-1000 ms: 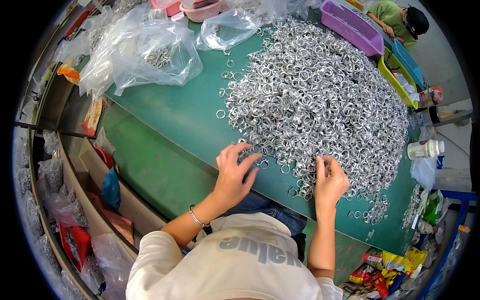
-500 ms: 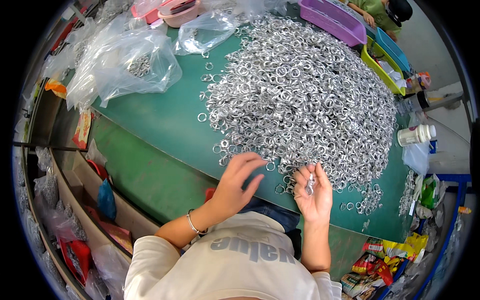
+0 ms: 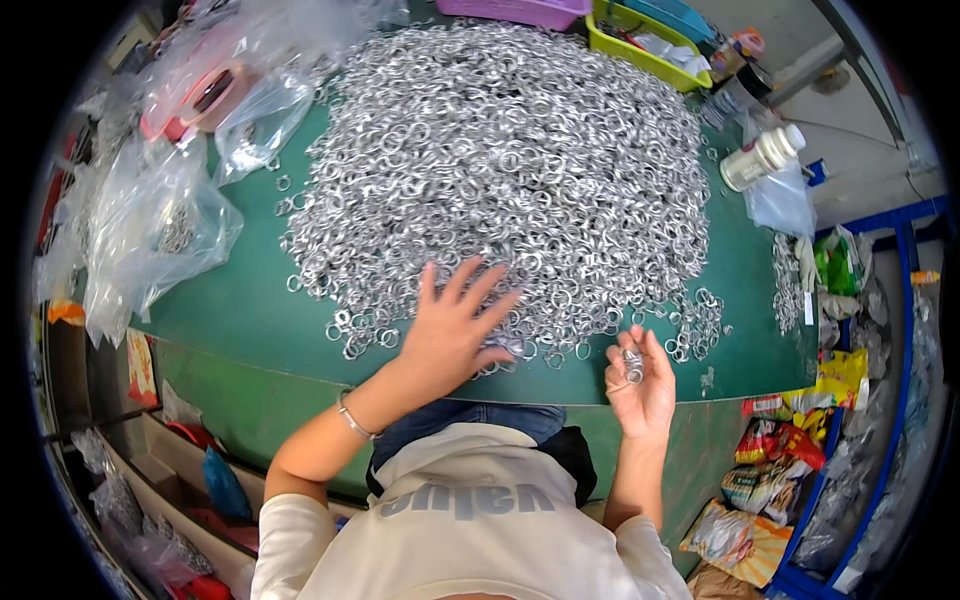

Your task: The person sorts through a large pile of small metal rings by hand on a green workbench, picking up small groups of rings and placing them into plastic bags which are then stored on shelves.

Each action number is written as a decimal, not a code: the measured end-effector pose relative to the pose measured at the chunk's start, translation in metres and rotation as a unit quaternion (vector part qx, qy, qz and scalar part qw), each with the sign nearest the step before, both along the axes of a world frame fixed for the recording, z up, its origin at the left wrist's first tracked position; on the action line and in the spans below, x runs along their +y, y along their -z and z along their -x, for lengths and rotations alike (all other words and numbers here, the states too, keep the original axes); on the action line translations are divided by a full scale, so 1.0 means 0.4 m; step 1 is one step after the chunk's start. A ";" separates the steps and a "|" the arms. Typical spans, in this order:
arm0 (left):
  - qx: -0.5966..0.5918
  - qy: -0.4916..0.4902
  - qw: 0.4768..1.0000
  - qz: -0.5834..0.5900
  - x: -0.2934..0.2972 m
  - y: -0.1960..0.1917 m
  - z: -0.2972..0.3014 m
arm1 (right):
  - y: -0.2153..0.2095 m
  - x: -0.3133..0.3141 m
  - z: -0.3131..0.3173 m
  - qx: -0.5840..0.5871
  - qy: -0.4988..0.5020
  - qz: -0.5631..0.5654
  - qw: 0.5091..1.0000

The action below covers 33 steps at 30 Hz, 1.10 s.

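A broad heap of silvery metal rings [image 3: 520, 150] covers much of the green table [image 3: 250, 345]. Over its near edge my left hand [image 3: 455, 322] lies palm down with the fingers spread, somewhat blurred, and a bracelet shows at the wrist. Further right, my right hand [image 3: 642, 388] is turned palm up just above the table edge. Its fingers curl round a few metal rings [image 3: 632, 366]. A small cluster of loose rings [image 3: 699, 322] lies just beyond that hand, off the heap's near right corner.
Clear plastic bags [image 3: 165, 230] and a pink bowl [image 3: 212, 95] crowd the left side. At the back stand a purple basket [image 3: 520, 10] and a yellow-green basket [image 3: 650, 55]. A white bottle [image 3: 762, 158] is on the right, above a blue rack [image 3: 905, 250] with snack packets.
My view has turned to the right. My left hand has gone from hovering with curled fingers to spreading out on the heap's near edge. The right hand keeps its rings.
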<state>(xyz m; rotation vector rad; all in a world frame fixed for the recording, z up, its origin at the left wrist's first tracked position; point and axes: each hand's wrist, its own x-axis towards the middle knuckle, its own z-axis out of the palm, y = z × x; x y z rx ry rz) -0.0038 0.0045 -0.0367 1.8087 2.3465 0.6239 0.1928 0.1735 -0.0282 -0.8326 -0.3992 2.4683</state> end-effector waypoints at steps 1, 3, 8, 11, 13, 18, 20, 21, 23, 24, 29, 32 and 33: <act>0.006 -0.005 1.000 0.008 -0.008 0.002 0.004 | 0.007 0.010 -0.010 -0.080 0.031 -0.074 0.994; 0.007 -0.026 1.000 -0.003 -0.010 -0.006 0.001 | 0.014 0.034 -0.040 -0.094 -0.001 -0.185 0.978; 0.011 -0.066 0.998 -0.018 -0.012 -0.016 -0.007 | 0.003 0.012 -0.016 -0.321 -0.052 -0.526 0.786; 0.017 -0.123 0.992 -0.038 -0.023 -0.005 -0.015 | 0.012 0.001 0.012 -0.419 -0.067 -0.723 0.545; 0.014 -0.143 0.989 -0.041 -0.021 -0.006 -0.020 | 0.021 -0.008 0.020 -0.417 -0.066 -0.752 0.506; 0.018 -0.210 0.976 -0.061 -0.022 0.003 -0.025 | 0.043 -0.072 0.061 -0.397 -0.076 -0.797 0.448; 0.016 -0.223 0.973 -0.060 -0.024 0.011 -0.028 | 0.050 -0.093 0.072 -0.374 -0.066 -0.804 0.457; 0.014 -0.227 0.972 -0.061 -0.021 0.011 -0.030 | 0.052 -0.095 0.071 -0.363 -0.061 -0.808 0.460; 0.013 -0.239 0.969 -0.060 -0.028 0.018 -0.030 | 0.059 -0.074 0.059 -0.315 -0.049 -0.806 0.498; 0.015 -0.241 0.969 -0.058 -0.030 0.018 -0.032 | 0.060 -0.059 0.052 -0.291 -0.043 -0.805 0.516; -0.011 -0.232 0.971 -0.051 -0.048 0.020 -0.043 | 0.022 0.047 0.036 -0.434 0.024 -0.723 0.537; 0.018 -0.162 0.986 -0.032 -0.057 0.021 -0.042 | 0.021 0.065 0.064 -0.462 0.001 -0.729 0.506; -0.015 -0.152 0.987 -0.054 -0.056 0.019 -0.047 | 0.028 0.068 0.068 -0.467 -0.011 -0.739 0.486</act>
